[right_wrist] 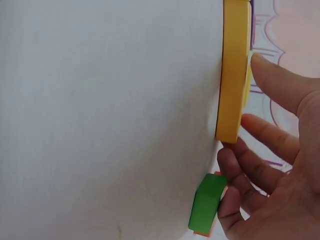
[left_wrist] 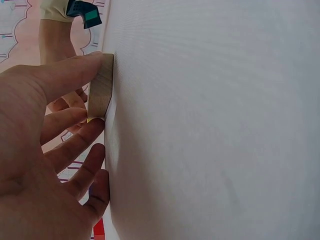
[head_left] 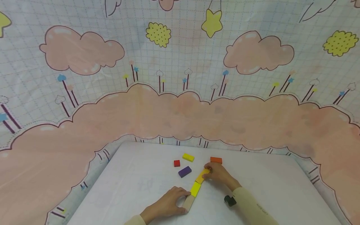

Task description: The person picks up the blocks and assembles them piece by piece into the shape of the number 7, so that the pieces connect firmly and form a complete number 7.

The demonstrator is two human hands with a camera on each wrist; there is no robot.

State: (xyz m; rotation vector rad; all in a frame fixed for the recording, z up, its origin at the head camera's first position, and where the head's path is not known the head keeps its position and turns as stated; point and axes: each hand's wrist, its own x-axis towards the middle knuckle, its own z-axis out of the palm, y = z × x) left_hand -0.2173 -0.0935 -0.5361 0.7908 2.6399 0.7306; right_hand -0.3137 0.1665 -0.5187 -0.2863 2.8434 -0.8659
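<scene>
Three blocks lie end to end in a slanting row: a plain wooden block (head_left: 189, 203) nearest, a bright yellow block (head_left: 195, 189) in the middle, an orange-yellow block (head_left: 202, 177) farthest. My left hand (head_left: 170, 201) holds the wooden block (left_wrist: 102, 85) between thumb and index finger at its two ends, other fingers spread. At the far end of the row my right hand (head_left: 218, 174) pinches the orange-yellow block (right_wrist: 234, 70), index finger at its end and thumb along its side. Beside the right fingers in the right wrist view is a green block (right_wrist: 207, 202), hidden in the head view.
Left of the row's far end lie a purple block (head_left: 184, 172), a red block (head_left: 177, 163) and another yellow block (head_left: 188, 157). An orange block (head_left: 216, 160) sits just beyond the right hand. A dark device (head_left: 230, 201) is by the right sleeve. A patterned curtain (head_left: 180, 115) hangs behind the white table (head_left: 135, 162).
</scene>
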